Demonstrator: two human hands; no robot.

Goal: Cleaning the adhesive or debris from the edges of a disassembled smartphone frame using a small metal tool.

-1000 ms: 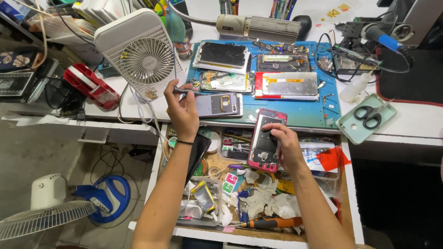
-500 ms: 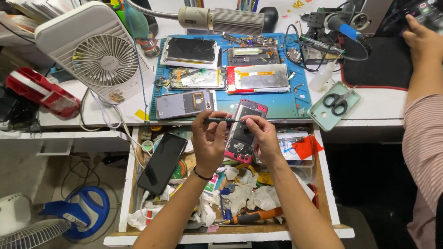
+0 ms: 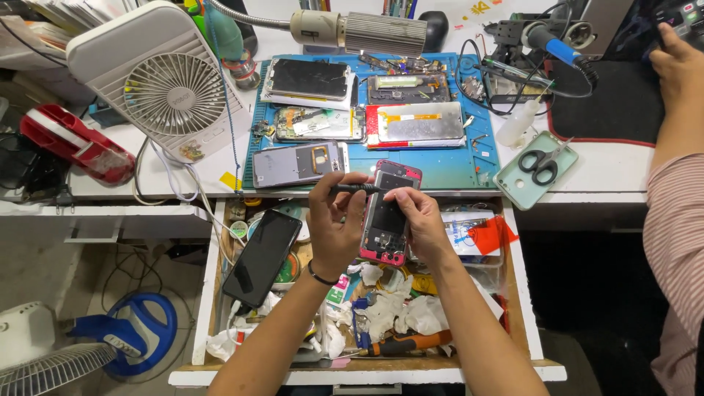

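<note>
The left hand [image 3: 334, 224] is curled closed around a thin dark screwdriver [image 3: 357, 188], thumb and forefinger pinching its shaft while the other fingers fold loosely toward the palm. The tool lies almost level, its long axis running left to right, with the tip pointing right onto the upper part of the opened phone [image 3: 389, 214]. The right hand [image 3: 419, 220] grips that phone from its right side: the fingers wrap behind the body, and the thumb and forefinger close near the top edge, just beside the screwdriver's tip. The phone has a pink-red frame and a dark exposed interior facing up toward the camera; its long axis runs nearly vertical in the view, tilted slightly, with the top end toward the blue work mat [image 3: 455, 165] and the bottom end toward the person. It is held in the air over the open drawer [image 3: 209, 293], just at the front edge of the white desk [image 3: 609, 183]. In the drawer, a black phone [image 3: 262, 257] lies to the left of the left hand, and an orange-handled screwdriver [image 3: 411, 343] rests among crumpled white tissues below the hands. On the mat, several dismantled phones and back covers lie well apart from the hands. A white fan [image 3: 165, 84] stands to the left, and black scissors [image 3: 541, 163] lie in a pale green tray on the right. Another person's hand [image 3: 678, 62] rests at the upper right corner.
</note>
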